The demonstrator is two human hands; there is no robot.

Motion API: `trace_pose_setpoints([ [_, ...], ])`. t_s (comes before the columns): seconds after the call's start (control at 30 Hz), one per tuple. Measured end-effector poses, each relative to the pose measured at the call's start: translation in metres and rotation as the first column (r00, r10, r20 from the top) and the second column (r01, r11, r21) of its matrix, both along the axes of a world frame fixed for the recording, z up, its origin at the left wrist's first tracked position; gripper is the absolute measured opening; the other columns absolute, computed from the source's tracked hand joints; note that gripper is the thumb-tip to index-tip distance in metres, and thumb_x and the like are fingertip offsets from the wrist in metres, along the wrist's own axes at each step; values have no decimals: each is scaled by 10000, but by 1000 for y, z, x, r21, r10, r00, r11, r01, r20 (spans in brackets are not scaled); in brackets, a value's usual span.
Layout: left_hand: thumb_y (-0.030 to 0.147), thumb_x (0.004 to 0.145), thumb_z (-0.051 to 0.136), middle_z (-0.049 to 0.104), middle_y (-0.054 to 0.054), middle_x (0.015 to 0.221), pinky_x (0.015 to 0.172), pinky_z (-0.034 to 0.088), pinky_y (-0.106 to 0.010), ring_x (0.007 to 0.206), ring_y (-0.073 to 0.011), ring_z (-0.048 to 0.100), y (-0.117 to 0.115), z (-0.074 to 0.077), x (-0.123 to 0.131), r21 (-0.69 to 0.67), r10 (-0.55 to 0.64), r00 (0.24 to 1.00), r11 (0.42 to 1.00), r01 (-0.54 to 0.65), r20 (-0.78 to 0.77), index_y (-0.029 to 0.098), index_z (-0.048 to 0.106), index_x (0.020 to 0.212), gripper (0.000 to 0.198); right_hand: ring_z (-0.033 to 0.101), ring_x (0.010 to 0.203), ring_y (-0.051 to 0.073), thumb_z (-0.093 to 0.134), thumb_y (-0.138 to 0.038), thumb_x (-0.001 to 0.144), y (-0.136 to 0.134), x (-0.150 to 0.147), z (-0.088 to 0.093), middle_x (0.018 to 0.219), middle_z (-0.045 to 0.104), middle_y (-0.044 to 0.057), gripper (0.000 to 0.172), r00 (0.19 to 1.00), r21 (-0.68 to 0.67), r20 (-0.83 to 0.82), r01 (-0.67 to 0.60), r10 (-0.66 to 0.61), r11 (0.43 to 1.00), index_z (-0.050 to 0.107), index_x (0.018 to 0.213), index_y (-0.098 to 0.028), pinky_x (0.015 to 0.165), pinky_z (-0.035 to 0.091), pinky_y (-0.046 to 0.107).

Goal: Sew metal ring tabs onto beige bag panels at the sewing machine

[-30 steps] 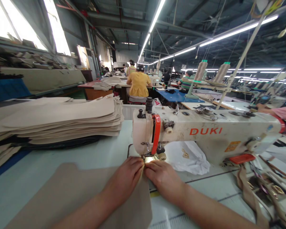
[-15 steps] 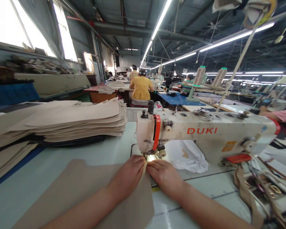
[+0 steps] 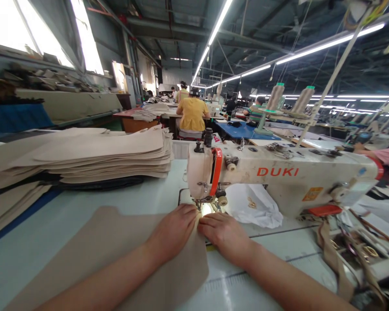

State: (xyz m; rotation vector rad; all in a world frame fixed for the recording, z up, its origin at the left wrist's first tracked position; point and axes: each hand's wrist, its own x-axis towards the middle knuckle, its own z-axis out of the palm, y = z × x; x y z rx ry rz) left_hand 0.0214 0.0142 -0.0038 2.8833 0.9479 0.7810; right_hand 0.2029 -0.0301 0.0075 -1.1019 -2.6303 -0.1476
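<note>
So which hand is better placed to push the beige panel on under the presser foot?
Probably left: the left hand lies flat on the beige panel, just before the presser foot, while the right hand rests mostly on the table, only fingertips at the panel's edge.

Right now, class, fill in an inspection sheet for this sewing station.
Surface: pale table, partly under cloth.
Job's things: beige fabric piece lies flat, edge at the needle of the sewing machine.
Clutter: stack of fabric pieces left; white bag under the machine arm; straps with buckles right.
Hands: left hand and right hand meet at the fabric's edge by the needle.
Cables: nothing seen.
Surroundings: person in yellow shirt seated ahead; thread cones on a stand.
</note>
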Motion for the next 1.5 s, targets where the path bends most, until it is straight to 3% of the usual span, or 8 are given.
trace_pose_setpoints([
  [0.23, 117, 909, 391, 648, -73, 951, 870, 489, -360, 929, -202, 579, 3, 1, 1, -39, -17, 999, 999, 15, -40, 162, 623, 868, 240, 576, 997, 196, 580, -195, 886, 0, -1, 2, 1016, 677, 62, 121, 1000, -16, 21, 16, -15, 1000, 631, 984, -146, 876, 454, 310],
  [1.5, 86, 877, 394, 668, -56, 925, 829, 510, -344, 906, -194, 603, 9, 3, 3, -128, 36, 994, 992, -22, 105, 186, 634, 891, 259, 593, 986, 186, 533, -191, 907, 12, 0, -10, 995, 683, 74, 116, 998, 26, -59, 12, -10, 1000, 642, 942, -170, 888, 468, 297],
])
